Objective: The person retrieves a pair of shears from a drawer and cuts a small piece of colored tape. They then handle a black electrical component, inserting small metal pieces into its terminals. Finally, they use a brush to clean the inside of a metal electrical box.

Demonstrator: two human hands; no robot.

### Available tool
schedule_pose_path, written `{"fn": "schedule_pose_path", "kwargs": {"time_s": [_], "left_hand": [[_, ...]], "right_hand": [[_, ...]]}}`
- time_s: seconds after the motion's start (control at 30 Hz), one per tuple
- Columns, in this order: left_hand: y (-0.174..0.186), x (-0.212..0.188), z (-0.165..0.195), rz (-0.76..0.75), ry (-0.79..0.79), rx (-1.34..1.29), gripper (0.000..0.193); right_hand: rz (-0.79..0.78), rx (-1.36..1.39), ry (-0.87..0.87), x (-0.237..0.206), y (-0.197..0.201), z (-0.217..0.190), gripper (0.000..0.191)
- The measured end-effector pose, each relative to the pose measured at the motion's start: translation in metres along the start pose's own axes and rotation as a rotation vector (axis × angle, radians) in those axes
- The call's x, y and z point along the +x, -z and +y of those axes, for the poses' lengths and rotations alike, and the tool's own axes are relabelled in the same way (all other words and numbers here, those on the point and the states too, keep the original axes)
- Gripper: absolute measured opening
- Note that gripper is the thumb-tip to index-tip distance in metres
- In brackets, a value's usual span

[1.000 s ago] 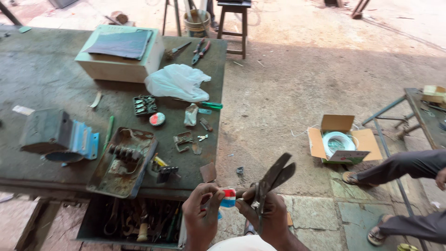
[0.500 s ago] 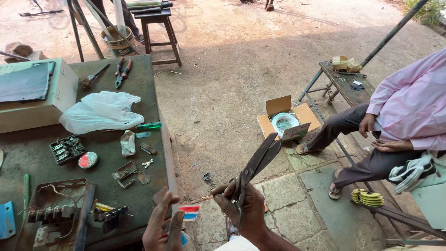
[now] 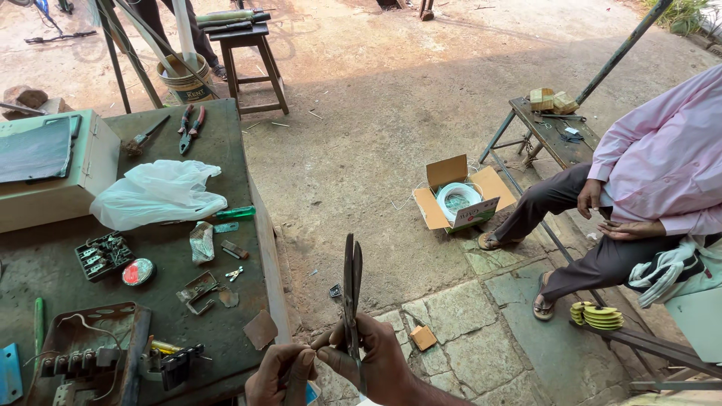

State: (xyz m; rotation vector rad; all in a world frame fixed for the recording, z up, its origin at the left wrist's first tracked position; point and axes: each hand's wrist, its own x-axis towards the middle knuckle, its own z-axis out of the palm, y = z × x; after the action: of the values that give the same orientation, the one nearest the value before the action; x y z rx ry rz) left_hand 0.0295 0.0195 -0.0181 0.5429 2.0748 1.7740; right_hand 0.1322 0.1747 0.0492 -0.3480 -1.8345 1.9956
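A pair of dark metal shears [image 3: 351,282] is gripped in the right hand [image 3: 376,361], low in the middle of the view. The fingers are wrapped tightly round the handles; the blades are held upright and nearly closed, pointing away from the person, above the stone paving and just off the edge of the workbench [image 3: 226,150]. The left hand [image 3: 282,376] is seen just beside the right, curled nearly closed; something small with a trace of blue is partly hidden beneath it, and whether it is actually gripped cannot be told.

On the workbench, to the left, the following are noted: a crumpled white plastic bag [image 3: 158,194], a green-handled screwdriver [image 3: 233,213] just beside it, a round red-and-white tin [image 3: 138,271], small metal brackets [image 3: 199,289], a rusty metal tray [image 3: 94,353] with wired parts, and a pale green box [image 3: 53,169] at the far left. Red-handled pliers [image 3: 190,128] are laid near the far edge.

On the ground well apart to the right, an open cardboard box [image 3: 459,197] holding a coil of white wire is observed. A seated person in a pink shirt [image 3: 662,158] is seen at the right edge, beside a low bench [image 3: 545,131].
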Motion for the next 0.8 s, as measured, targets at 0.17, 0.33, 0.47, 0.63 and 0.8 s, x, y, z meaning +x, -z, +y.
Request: {"fn": "schedule_pose_path", "kwargs": {"time_s": [0.17,0.33,0.47,0.63,0.8], "left_hand": [[0.002,-0.005,-0.003,0.300,-0.035,-0.116,0.022],[0.001,-0.004,-0.011,0.365,-0.059,-0.228,0.026],[0.002,-0.004,-0.011,0.383,-0.060,-0.248,0.027],[0.023,0.009,-0.012,0.347,-0.104,-0.722,0.018],[0.039,0.013,-0.019,0.200,0.033,-1.098,0.010]], "right_hand": [[-0.146,0.011,-0.102,0.005,-0.002,-0.016,0.032],[-0.318,0.061,-0.255,0.001,-0.008,-0.016,0.027],[-0.291,0.244,-0.301,0.000,-0.007,-0.005,0.030],[-0.228,0.286,-0.246,0.005,0.001,0.004,0.033],[-0.206,0.190,-0.111,0.011,0.010,0.006,0.032]]}}
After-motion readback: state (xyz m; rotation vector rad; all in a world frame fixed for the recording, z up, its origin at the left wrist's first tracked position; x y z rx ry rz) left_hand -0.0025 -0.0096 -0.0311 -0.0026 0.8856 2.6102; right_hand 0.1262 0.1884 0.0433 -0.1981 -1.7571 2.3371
